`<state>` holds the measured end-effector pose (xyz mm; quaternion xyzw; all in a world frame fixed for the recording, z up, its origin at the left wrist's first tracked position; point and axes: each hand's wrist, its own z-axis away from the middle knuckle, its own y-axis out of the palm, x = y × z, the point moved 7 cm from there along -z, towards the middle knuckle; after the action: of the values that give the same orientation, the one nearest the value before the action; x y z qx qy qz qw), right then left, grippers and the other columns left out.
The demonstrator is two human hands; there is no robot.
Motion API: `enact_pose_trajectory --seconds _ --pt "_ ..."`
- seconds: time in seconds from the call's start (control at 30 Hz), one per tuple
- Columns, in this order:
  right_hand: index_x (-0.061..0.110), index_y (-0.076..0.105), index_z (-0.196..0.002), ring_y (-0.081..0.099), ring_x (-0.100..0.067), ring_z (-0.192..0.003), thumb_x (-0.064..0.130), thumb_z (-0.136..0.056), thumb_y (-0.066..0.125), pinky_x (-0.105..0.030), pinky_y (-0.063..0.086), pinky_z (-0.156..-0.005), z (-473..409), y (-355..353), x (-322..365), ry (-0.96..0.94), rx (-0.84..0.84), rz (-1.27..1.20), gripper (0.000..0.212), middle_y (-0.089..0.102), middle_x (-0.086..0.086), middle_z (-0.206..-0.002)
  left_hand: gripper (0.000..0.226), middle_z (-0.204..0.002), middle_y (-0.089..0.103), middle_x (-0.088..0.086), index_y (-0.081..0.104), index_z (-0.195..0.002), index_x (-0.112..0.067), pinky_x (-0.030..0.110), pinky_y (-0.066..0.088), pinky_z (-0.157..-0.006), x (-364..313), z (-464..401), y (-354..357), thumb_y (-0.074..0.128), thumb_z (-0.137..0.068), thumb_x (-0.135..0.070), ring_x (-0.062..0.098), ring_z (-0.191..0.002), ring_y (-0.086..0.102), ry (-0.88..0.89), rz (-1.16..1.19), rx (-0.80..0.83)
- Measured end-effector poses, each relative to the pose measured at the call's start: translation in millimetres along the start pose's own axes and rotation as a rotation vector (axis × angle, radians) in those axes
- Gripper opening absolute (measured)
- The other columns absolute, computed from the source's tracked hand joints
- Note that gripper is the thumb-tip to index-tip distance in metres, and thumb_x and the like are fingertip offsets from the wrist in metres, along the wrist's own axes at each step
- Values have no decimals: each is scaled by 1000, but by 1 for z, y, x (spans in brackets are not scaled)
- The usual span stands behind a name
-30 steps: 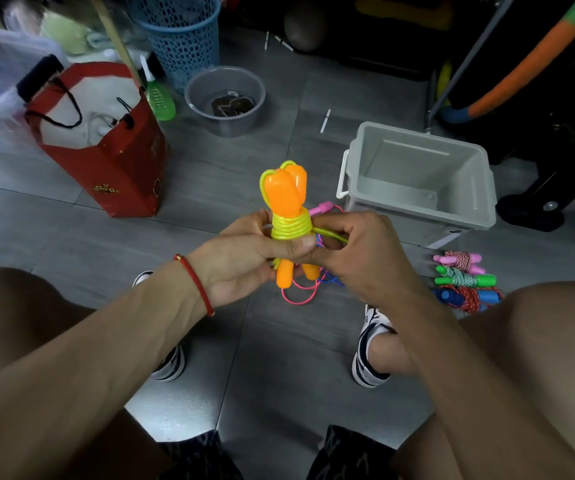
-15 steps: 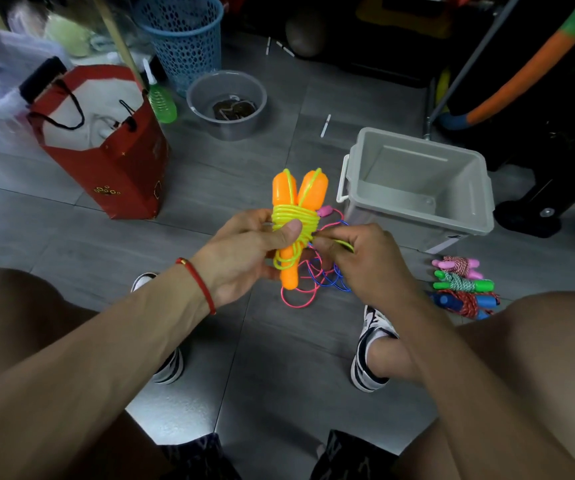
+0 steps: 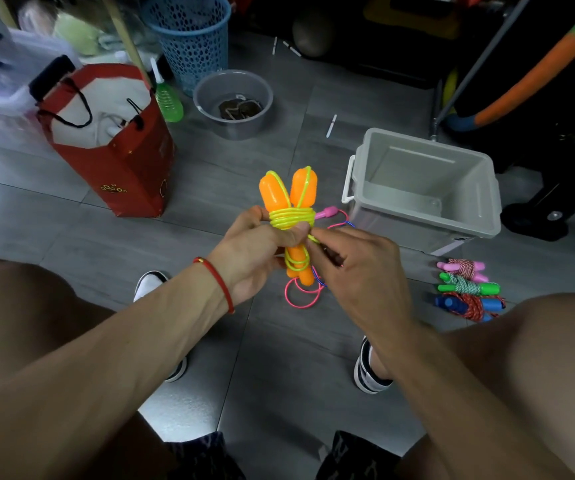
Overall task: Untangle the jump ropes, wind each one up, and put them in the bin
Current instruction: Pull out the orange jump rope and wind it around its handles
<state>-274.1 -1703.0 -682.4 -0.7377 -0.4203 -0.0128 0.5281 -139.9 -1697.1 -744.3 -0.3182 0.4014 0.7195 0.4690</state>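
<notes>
The left hand (image 3: 255,251) is wrapped round the orange-handled jump rope (image 3: 291,216), thumb pressed on the yellow-green coils. The right hand (image 3: 352,265) pinches the loose cord end just right of that thumb, apparently tucking it under the wraps. If the pinch slips before the end is locked, I judge the springy plastic cord would uncoil and the winding need redoing. The bundle sits upright in mid-air, two orange handles side by side, cord looped over their tops and banded round the middle. Below it on the floor lie pink and blue ropes (image 3: 305,292), unwound. To the right are three wound ropes (image 3: 466,289), near the grey bin (image 3: 424,188).
</notes>
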Motion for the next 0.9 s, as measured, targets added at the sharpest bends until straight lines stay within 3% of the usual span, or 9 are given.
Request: enact_pose_trajectory --seconds 0.13,0.23,0.4,0.5,0.6,0.73,0.77,0.9 --pt "8 69 -91 52 -25 -61 25 -96 59 -38 44 -56 4 13 9 -92 85 55 21 57 -3 -66 43 -87 66 11 56 -124 -2 45 56 -68 -1 -2 -4 73 -85 -2 28 -74 66 -46 54 25" --pt "1 68 -113 62 -30 -73 46 -92 53 -34 47 -64 8 29 10 -104 199 126 52 65 -5 -78 47 -94 68 11 55 -127 1 50 57 -74 0 0 -9 73 -85 -5 28 -80 68 -71 57 -23" --pt "5 70 -98 61 -32 -65 40 -94 52 -34 45 -54 5 24 4 -115 162 117 40 64 -6 -69 61 -117 67 25 45 -138 7 46 60 -64 -3 6 -7 73 -87 -12 32 -90 70 -100 74 -12" --pt "11 66 -83 53 -29 -56 24 -93 68 -36 44 -49 6 17 2 -135 100 201 16 57 -4 -60 56 -110 68 23 44 -137 8 44 58 -61 -3 8 -6 70 -91 -11 34 -87 71 -104 71 6" --pt "16 56 -71 35 -21 -56 16 -89 76 -34 38 -51 6 2 6 -190 -8 211 27 47 -2 -58 63 -108 68 22 42 -139 6 46 59 -63 -3 9 -2 73 -88 -15 36 -89 72 -124 75 29" --pt "7 70 -90 57 -28 -64 9 -89 76 -40 51 -59 8 1 0 -291 36 158 6 64 -7 -72 73 -115 68 25 41 -141 4 45 59 -62 -5 10 -2 77 -82 -18 36 -88 73 -163 74 49" --pt "6 72 -98 61 -29 -68 8 -89 75 -40 53 -63 7 2 -2 -298 62 152 10 68 -8 -79 75 -119 67 26 42 -142 3 44 59 -62 -5 11 -2 77 -80 -20 35 -88 73 -171 64 57" --pt "7 74 -95 58 -17 -71 12 -91 71 -34 49 -68 3 -5 -5 -203 34 -38 7 68 -4 -79 67 -118 69 23 44 -140 2 43 59 -61 -3 12 -2 75 -85 -20 33 -88 74 -177 39 70"
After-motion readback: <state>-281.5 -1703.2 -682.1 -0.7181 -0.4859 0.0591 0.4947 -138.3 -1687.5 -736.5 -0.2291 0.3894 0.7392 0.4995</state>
